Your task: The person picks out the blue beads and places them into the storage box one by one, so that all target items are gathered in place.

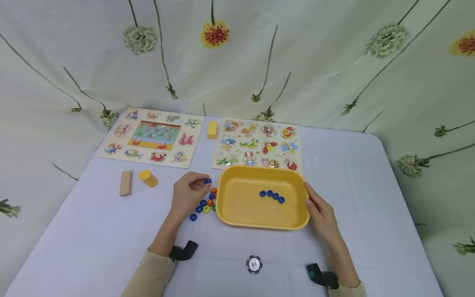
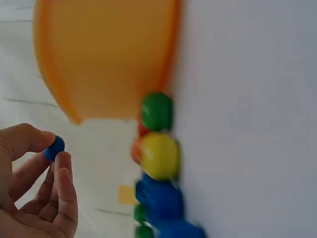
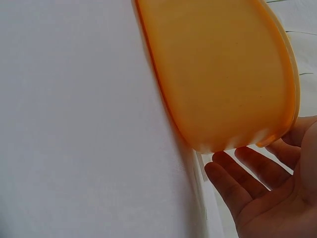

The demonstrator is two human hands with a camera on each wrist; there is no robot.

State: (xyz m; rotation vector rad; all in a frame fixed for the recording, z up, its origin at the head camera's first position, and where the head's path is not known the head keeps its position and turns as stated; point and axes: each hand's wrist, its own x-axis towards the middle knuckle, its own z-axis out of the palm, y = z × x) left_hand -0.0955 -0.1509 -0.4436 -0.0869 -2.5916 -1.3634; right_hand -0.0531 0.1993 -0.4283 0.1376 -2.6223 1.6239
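Observation:
Between thumb and fingertips, my left hand (image 1: pixel 188 194) pinches a small blue bead (image 2: pixel 56 148), raised left of the yellow tray (image 1: pixel 237 220). A bit of yellow shows beside that bead in the head view. Below the hand, loose beads lie along the tray's left side, among them a yellow bead (image 1: pixel 206 209), a green bead (image 2: pixel 157 111) and an orange bead (image 1: pixel 210 202). Several blue ring beads (image 1: pixel 276 196) sit in a slanting row inside the tray. My right hand (image 1: pixel 323 214) holds the tray's right end, fingertips against its outer wall and thumb at the rim.
Two picture puzzle boards, one with sea animals (image 1: pixel 187 159) and one with insects (image 1: pixel 237 152), lie at the back. A yellow block (image 1: pixel 212 130) stands between them. A wooden block (image 1: pixel 126 183) and yellow cylinder (image 1: pixel 148 178) are left; a poker chip (image 1: pixel 254 264) lies in front.

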